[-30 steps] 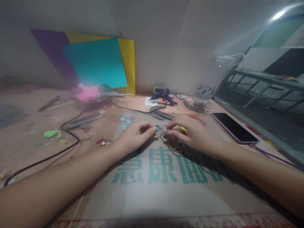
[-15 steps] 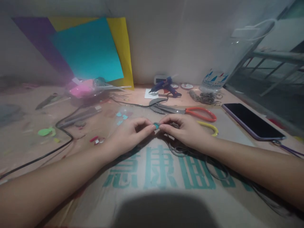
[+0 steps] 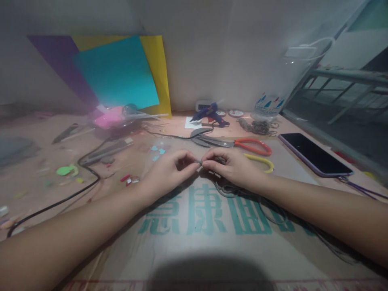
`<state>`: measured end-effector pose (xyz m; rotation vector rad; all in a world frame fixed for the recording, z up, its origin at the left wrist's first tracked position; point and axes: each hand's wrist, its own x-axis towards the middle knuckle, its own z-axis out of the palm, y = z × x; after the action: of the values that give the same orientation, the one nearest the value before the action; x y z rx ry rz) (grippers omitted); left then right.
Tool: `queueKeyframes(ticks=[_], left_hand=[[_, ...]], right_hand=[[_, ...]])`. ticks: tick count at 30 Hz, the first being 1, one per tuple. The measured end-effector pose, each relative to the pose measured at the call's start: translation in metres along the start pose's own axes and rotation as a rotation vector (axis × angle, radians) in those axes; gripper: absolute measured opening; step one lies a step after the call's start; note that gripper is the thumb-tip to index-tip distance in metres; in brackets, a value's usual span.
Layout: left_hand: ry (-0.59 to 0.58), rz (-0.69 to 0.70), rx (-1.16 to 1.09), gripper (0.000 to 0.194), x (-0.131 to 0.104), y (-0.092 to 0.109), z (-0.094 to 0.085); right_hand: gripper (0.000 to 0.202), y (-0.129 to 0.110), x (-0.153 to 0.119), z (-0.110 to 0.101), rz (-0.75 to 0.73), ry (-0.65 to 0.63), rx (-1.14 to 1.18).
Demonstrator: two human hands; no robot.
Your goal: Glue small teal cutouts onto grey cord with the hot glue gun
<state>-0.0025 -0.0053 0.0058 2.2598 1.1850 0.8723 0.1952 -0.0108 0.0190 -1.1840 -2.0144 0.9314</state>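
My left hand (image 3: 169, 171) and my right hand (image 3: 235, 167) meet at the fingertips above the middle of the board, thumb and forefinger pinched on each. A short bit of thin grey cord (image 3: 229, 191) shows between the tips; the rest hangs from under my right hand in loose loops and trails right beneath the forearm. Whether a small teal piece is also in the fingers is hidden. Just behind my right hand lie scissors with orange and yellow handles (image 3: 254, 146), their blades pointing left. Small light-blue paper pieces (image 3: 157, 152) lie behind my left hand.
A blue glue gun (image 3: 209, 113) rests on a white square at the back, its black cable (image 3: 60, 201) running left. A phone (image 3: 315, 153) lies right, near a clear plastic cup (image 3: 268, 103). Coloured sheets (image 3: 118, 72) lean on the wall. Scraps litter the left.
The teal piece seen between my fingertips is no longer visible; a thin grey bit shows there instead. The view has shifted slightly, while both hands keep their pinch.
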Motion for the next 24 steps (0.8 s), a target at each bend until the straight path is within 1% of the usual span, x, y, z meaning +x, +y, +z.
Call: queueKeyframes(ticks=[4,10,16,20,24], left_hand=[[-0.009,-0.032,-0.004,0.023,0.0003,-0.0005,-0.0003],[-0.04,-0.002,-0.004,0.021,0.0016,-0.0034,0.0019],[0.039,0.048,-0.02,0.014,0.0016,-0.0042,0.0034],[0.043,0.063,0.02,0.008,0.0013,-0.0037,0.0029],[0.049,0.063,0.018,0.01,0.0012,-0.0029,0.0017]], right_hand=[[0.012,0.002,0.0016,0.0013,-0.036,0.011,-0.091],[0.011,0.004,0.0025,0.0017,-0.106,0.02,-0.171],[0.008,0.0044,0.0028,0.0037,-0.149,0.021,-0.22],[0.008,0.0056,0.0027,0.0044,-0.154,0.013,-0.237],[0.007,0.0064,0.0022,0.0047,-0.171,0.018,-0.246]])
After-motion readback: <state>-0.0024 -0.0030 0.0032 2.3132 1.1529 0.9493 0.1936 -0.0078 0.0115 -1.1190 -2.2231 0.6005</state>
